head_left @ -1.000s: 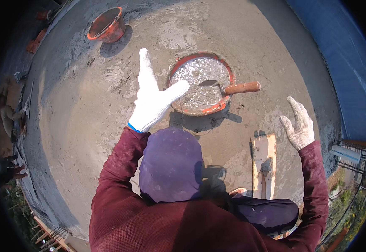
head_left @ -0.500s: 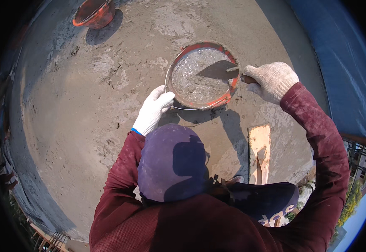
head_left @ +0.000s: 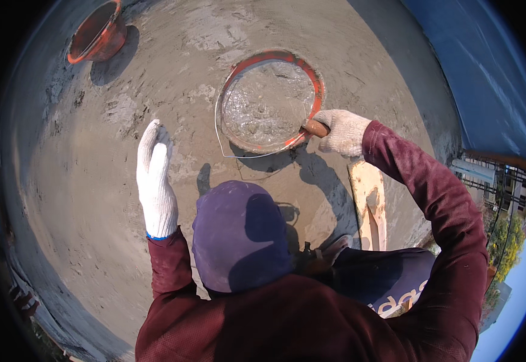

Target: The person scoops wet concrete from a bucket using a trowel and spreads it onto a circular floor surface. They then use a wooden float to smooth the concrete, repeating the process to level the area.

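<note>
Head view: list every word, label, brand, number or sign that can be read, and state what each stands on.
Dark trouser leg: one run of large pale lettering near the maroon sleeve; not copied out here.
Mortar bucket and wooden handle in the right hand: no lettering shows.
Blue sheet: none shows.
Background at right: too small to tell.

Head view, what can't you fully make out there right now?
In the head view:
Trowel: blade out of sight, apparently sunk in the wet mix.
Right hand: palm hidden by the hand's own back.
Wooden board: lower end covered by the bent leg.
Blue sheet: cut off by the upper edge.
</note>
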Motion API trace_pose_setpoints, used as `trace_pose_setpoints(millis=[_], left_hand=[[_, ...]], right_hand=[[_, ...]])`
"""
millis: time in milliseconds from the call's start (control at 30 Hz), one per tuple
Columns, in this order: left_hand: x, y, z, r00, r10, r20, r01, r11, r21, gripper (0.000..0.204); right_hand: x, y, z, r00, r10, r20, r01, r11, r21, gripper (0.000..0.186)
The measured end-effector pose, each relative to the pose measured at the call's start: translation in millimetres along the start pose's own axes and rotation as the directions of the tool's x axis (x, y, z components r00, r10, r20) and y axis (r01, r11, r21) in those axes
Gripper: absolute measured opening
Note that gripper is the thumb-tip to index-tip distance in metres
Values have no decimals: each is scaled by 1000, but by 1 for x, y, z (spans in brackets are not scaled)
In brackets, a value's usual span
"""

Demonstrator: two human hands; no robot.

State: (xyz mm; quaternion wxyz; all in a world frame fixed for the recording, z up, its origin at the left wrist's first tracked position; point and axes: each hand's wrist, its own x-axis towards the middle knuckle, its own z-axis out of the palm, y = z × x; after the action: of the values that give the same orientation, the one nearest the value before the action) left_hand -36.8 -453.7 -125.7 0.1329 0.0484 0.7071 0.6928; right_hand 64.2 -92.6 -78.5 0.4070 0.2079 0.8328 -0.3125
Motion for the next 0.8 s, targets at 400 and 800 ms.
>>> trace_pose_setpoints(millis=[400,800], left_hand=[[-24,131,73,111,295,949,-343,908,-242,39],[-68,149,147,42,-276,960,-756,619,211,56]], right_hand=[[-23,63,56,979,-205,5,105,521,847,53],[-125,280,66,652,103,-751,-113,993,38,40]])
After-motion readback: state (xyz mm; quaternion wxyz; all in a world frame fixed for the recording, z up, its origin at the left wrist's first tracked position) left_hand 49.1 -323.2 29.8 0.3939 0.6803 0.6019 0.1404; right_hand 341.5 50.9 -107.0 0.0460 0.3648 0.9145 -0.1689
